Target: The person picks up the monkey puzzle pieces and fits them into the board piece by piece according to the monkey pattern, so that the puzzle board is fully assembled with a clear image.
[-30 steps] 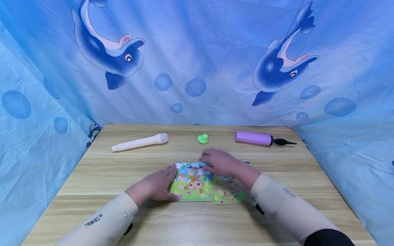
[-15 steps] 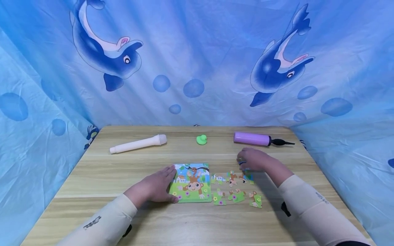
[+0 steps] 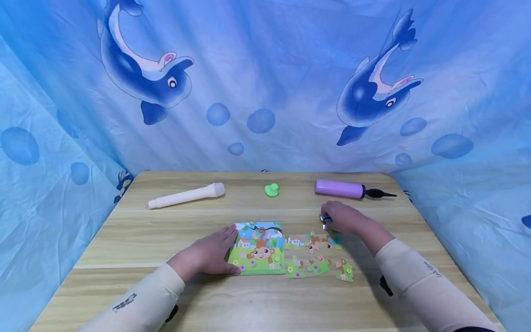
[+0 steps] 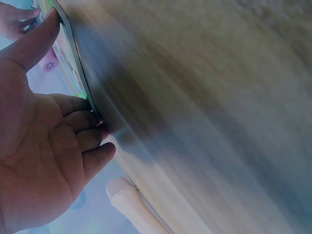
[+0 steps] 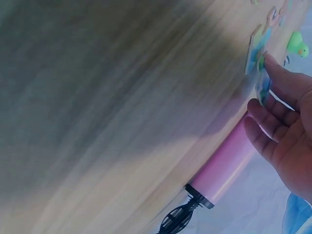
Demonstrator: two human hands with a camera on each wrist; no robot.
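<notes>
A square puzzle board (image 3: 253,263) with a monkey picture lies flat in the middle of the table. My left hand (image 3: 211,251) rests along its left side, thumb at the lower corner and fingers at the upper one; the left wrist view shows the fingertips touching the board's edge. Between thumb and fingers, my right hand (image 3: 344,217) pinches a jigsaw piece (image 5: 263,85) with blue on it, above the loose pieces. Several loose jigsaw pieces (image 3: 319,266) lie right of the board in two rough rows; some show parts of a monkey, flowers and grass.
Along the back of the table (image 3: 265,304) lie a white toy microphone (image 3: 184,196), a green rubber duck (image 3: 272,190) and a purple balloon pump (image 3: 340,188) with a black nozzle. A blue dolphin-print curtain (image 3: 265,69) hangs behind and at both sides.
My right hand has moved right, from the board's upper right corner to over the loose pieces, where it now pinches one. The left hand has stayed at the board's left side.
</notes>
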